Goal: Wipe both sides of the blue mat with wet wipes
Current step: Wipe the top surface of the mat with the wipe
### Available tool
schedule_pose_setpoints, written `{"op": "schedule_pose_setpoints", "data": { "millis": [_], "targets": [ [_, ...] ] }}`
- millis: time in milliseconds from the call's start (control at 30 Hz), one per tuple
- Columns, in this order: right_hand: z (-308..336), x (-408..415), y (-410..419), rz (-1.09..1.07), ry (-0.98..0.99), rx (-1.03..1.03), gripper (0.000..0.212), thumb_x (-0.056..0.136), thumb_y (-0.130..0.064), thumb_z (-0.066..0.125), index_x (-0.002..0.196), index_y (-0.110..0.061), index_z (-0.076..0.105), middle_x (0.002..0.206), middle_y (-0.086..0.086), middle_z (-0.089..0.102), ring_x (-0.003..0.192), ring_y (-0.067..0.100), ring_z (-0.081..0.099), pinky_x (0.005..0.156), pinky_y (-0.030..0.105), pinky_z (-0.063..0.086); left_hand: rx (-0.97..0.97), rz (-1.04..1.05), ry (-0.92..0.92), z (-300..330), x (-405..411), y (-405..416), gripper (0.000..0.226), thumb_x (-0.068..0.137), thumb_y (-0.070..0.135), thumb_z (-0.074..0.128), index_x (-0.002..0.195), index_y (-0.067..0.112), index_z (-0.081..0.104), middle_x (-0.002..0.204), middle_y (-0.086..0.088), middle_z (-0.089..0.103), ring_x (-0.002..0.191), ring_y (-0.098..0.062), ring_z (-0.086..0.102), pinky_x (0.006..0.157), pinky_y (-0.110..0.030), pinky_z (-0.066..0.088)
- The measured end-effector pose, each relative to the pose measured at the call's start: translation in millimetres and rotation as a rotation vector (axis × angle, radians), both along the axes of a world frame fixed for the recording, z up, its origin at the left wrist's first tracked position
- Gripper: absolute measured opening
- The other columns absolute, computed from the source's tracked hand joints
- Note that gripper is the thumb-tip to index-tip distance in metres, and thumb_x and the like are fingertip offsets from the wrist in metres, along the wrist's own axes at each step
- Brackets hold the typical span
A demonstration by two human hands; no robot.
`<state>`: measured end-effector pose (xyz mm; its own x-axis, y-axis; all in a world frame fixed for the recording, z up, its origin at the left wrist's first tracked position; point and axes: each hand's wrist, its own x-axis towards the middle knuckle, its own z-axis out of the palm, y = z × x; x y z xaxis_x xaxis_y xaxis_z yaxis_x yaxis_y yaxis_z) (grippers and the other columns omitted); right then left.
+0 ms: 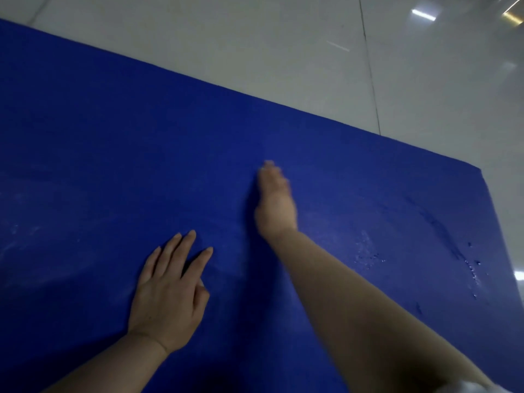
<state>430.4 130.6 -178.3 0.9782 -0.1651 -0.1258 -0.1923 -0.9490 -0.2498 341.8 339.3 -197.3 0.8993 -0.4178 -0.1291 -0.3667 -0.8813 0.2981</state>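
The blue mat (113,143) lies flat on the floor and fills most of the view. My left hand (170,293) rests palm down on it near the lower middle, fingers straight and spread. My right hand (273,202) reaches further out over the middle of the mat, blurred by motion, with its fingers stretched forward against the surface. A small pale spot shows at its fingertips; no wet wipe can be made out clearly under it. Water droplets and dark wet streaks (465,265) mark the mat's right part.
Glossy grey floor tiles (255,38) lie beyond the mat's far edge, with a dark seam (371,80) running away from me. The mat's right corner (479,171) is rounded. Faint whitish smears (25,239) show on the mat's left part.
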Motion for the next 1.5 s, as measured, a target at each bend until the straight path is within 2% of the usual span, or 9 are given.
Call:
{"op": "schedule_pose_setpoints", "data": {
  "millis": [100, 267, 633, 767, 900, 1033, 1267, 1400, 1500],
  "targets": [
    [0.6, 10.9, 12.6, 0.221, -0.019, -0.059, 0.073, 0.085, 0.012, 0.04, 0.15, -0.005, 0.012, 0.159, 0.007, 0.005, 0.146, 0.023, 0.006, 0.117, 0.03, -0.001, -0.012, 0.0, 0.002, 1.6, 0.2, 0.4, 0.055, 0.084, 0.031, 0.033, 0.13, 0.018, 0.059, 0.149, -0.011, 0.041, 0.138, -0.027, 0.033, 0.116, -0.038, 0.01],
    [4.1, -9.6, -87.9, -0.345, 0.041, -0.149, 0.067, 0.088, 0.009, 0.038, 0.149, -0.003, 0.015, 0.159, 0.01, 0.007, 0.145, 0.024, 0.01, 0.118, 0.032, 0.005, -0.029, 0.004, -0.012, -1.8, -0.3, 0.1, 0.054, 0.085, 0.03, 0.033, 0.131, 0.017, 0.058, 0.149, -0.01, 0.041, 0.138, -0.026, 0.033, 0.116, -0.04, 0.013],
    [-17.4, -24.3, -55.0, -0.253, -0.095, 0.063, 0.065, 0.091, 0.004, 0.028, 0.151, -0.011, 0.011, 0.159, -0.003, 0.003, 0.146, 0.012, -0.003, 0.115, 0.022, -0.011, -0.161, 0.078, -0.098, 9.4, 19.6, -25.4, 0.041, 0.081, 0.024, 0.038, 0.1, 0.012, 0.072, 0.132, -0.011, 0.053, 0.127, -0.028, 0.043, 0.116, -0.039, 0.018],
    [-17.7, -26.8, -54.8, -0.258, -0.133, 0.103, 0.064, 0.091, 0.003, 0.028, 0.151, -0.013, 0.011, 0.159, -0.004, 0.002, 0.146, 0.01, -0.001, 0.115, 0.021, -0.01, -0.18, 0.157, -0.092, 8.8, 53.5, -73.1, 0.04, 0.087, 0.009, 0.059, 0.127, 0.009, 0.059, 0.147, -0.014, 0.041, 0.137, -0.03, 0.035, 0.113, -0.047, 0.024],
    [-21.0, -26.0, -55.3, -0.287, -0.202, 0.163, 0.064, 0.09, 0.007, 0.032, 0.15, -0.014, 0.021, 0.157, -0.007, 0.011, 0.145, 0.007, 0.008, 0.118, 0.021, -0.002, -0.009, 0.122, -0.116, -8.9, 62.4, -85.1, 0.053, 0.092, 0.029, 0.03, 0.137, 0.008, 0.05, 0.15, -0.018, 0.036, 0.138, -0.032, 0.033, 0.114, -0.046, 0.018],
    [-18.9, -12.8, -52.7, -0.373, -0.195, 0.173, 0.069, 0.087, 0.014, 0.035, 0.149, -0.014, 0.024, 0.157, -0.007, 0.013, 0.145, 0.008, 0.01, 0.117, 0.02, -0.002, 0.029, 0.128, -0.152, -10.9, 62.4, -86.7, 0.057, 0.088, 0.031, 0.028, 0.134, 0.007, 0.053, 0.148, -0.019, 0.04, 0.136, -0.031, 0.033, 0.112, -0.046, 0.018],
    [-5.8, 39.3, -11.1, 0.333, -0.127, 0.127, 0.066, 0.088, 0.003, 0.049, 0.148, -0.006, 0.024, 0.158, 0.008, 0.015, 0.146, 0.023, 0.01, 0.115, 0.028, -0.005, 0.042, 0.131, -0.126, -8.0, 66.9, -88.0, 0.057, 0.086, 0.032, 0.03, 0.13, 0.009, 0.058, 0.147, -0.017, 0.042, 0.136, -0.028, 0.032, 0.113, -0.041, 0.012],
    [-10.6, 22.4, -95.7, -0.171, -0.291, 0.089, 0.066, 0.067, 0.024, 0.046, 0.125, -0.005, 0.055, 0.138, 0.015, 0.048, 0.13, 0.036, 0.041, 0.111, 0.038, 0.026, 0.015, 0.133, -0.142, -8.4, 65.6, -87.9, 0.055, 0.087, 0.032, 0.031, 0.132, 0.011, 0.056, 0.147, -0.016, 0.042, 0.137, -0.029, 0.032, 0.115, -0.04, 0.01],
    [-8.5, 14.5, -134.0, -0.639, -0.2, 0.043, 0.067, 0.08, 0.018, 0.039, 0.141, -0.009, 0.038, 0.155, 0.007, 0.025, 0.144, 0.024, 0.018, 0.118, 0.031, 0.011, 0.021, 0.145, -0.151, -9.3, 65.6, -89.3, 0.055, 0.087, 0.031, 0.031, 0.131, 0.011, 0.057, 0.147, -0.016, 0.042, 0.136, -0.03, 0.035, 0.113, -0.044, 0.017]
  ]
}}
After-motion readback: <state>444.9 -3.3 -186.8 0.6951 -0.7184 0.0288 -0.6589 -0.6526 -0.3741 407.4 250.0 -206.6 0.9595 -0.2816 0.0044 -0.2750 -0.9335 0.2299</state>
